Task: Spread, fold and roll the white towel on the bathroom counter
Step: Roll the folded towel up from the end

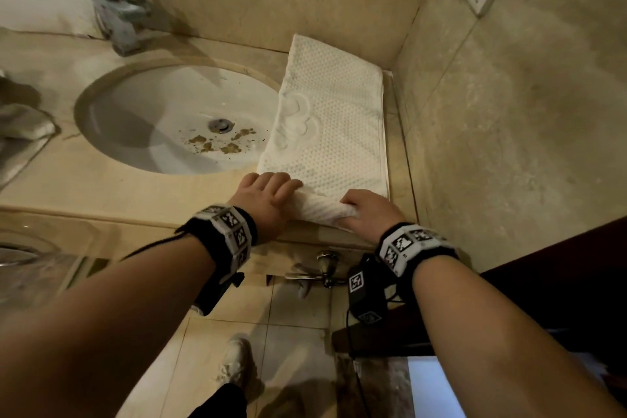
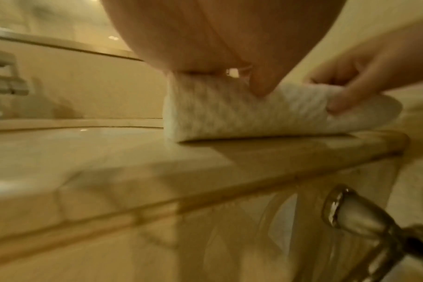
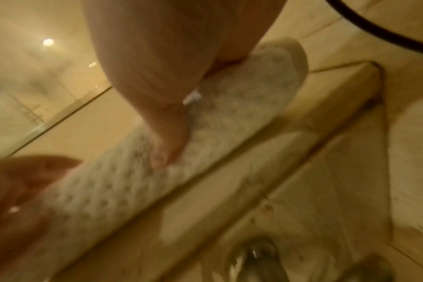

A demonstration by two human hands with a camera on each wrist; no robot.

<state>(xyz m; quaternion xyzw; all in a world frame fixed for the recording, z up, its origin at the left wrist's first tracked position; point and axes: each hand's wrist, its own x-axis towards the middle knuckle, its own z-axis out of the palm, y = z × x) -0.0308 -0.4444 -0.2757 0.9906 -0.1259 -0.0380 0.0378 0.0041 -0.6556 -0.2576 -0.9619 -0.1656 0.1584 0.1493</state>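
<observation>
The white towel (image 1: 330,119), folded into a long strip, lies on the beige counter (image 1: 112,190) to the right of the sink, running from the back wall to the front edge. Its near end is curled into a short roll (image 1: 324,209). My left hand (image 1: 271,195) grips the left end of that roll, fingers curled over the top. At the roll's right end, my right hand (image 1: 364,209) grips it the same way. The left wrist view shows the roll (image 2: 242,114) at the counter edge with my left thumb pressing into it. The right wrist view shows the roll (image 3: 138,183) under my right thumb.
A white oval sink (image 1: 169,119) with brown dirt near its drain lies left of the towel. A metal tap (image 1: 118,17) stands behind it. Another white towel (image 1: 40,7) sits at the back left. The tiled side wall (image 1: 509,112) runs close along the towel's right edge.
</observation>
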